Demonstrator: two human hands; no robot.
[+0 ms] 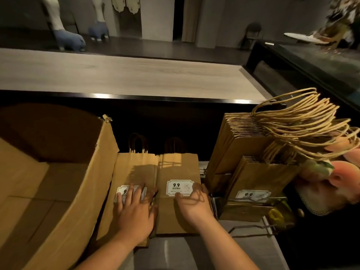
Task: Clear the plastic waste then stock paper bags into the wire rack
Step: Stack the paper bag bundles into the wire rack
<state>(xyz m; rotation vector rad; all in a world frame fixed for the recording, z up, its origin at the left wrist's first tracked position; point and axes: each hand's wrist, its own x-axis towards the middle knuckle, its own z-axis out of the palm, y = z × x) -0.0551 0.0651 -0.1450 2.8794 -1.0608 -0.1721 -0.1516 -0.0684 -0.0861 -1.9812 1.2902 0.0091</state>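
Observation:
Two stacks of flat brown paper bags with white "9.9" labels lie side by side on the grey counter. My left hand (134, 209) rests flat with spread fingers on the left stack (134, 168). My right hand (192, 205) lies on the right stack (179, 168), its fingers curved over the stack's right edge below the label. To the right a wire rack (251, 228) holds upright paper bags (253, 152), whose twisted paper handles fan out to the right. No plastic waste shows.
A large open cardboard box (48, 182) stands at the left, touching the left stack. A raised wooden counter (126, 75) runs behind a black ledge. Pink artificial flowers (339, 172) sit at the far right beside the rack.

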